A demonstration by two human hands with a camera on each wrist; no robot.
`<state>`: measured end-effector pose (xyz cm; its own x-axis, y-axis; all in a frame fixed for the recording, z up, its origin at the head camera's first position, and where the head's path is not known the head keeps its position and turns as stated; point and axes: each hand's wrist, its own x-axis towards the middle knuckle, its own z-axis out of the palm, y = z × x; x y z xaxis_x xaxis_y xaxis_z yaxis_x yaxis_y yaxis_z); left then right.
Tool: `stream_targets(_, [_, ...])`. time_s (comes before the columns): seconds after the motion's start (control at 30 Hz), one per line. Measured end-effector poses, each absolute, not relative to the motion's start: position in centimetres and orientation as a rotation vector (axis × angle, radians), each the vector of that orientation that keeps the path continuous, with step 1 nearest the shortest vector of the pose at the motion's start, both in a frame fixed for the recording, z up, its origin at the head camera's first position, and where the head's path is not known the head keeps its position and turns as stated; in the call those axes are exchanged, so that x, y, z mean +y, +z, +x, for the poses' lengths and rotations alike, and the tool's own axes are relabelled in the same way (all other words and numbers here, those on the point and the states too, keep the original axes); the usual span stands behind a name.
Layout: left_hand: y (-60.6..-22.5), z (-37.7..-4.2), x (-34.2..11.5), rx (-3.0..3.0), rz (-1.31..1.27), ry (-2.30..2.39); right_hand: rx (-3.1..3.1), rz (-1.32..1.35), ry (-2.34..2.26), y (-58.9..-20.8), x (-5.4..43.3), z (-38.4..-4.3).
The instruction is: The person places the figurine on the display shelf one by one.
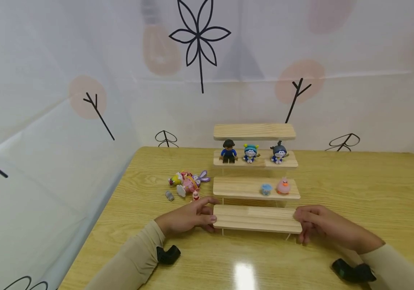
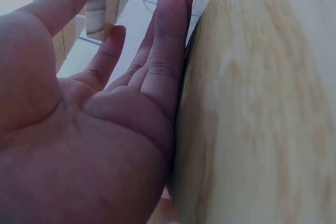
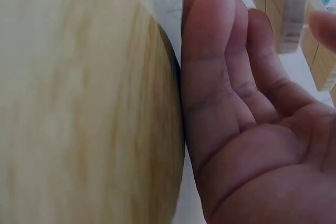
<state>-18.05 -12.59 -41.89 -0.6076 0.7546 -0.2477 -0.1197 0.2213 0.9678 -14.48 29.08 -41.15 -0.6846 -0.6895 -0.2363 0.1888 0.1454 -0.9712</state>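
Note:
A tiered wooden display stand with several light boards stands on the table. My left hand holds the left end of its lowest board; the left wrist view shows the thumb and a finger at the board's end. At the board's right end, my right hand grips with thumb and finger on either side of the wood; its other fingers extend along the tabletop. On the upper tier are a dark-capped figure and two blue figures. A pink bird figure and a small blue-topped figure stand lower.
Left of the stand, a pile of toy figures lies on the wooden table, with a small grey piece and a small red-and-white figure beside it. A patterned white cloth hangs behind and at the left.

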Motion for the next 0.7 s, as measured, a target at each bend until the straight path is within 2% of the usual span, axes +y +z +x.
stream_targets(0.27, [-41.9, -18.0, -12.5, 1.751, 0.584, 1.477, 1.517, -0.505, -1.71, -42.1, 28.8, -14.0])
stream_targets(0.7, [-41.7, -18.0, -12.6, 1.776, 0.581, 1.467, 1.531, -0.497, -1.71, -42.4, 28.8, -14.3])
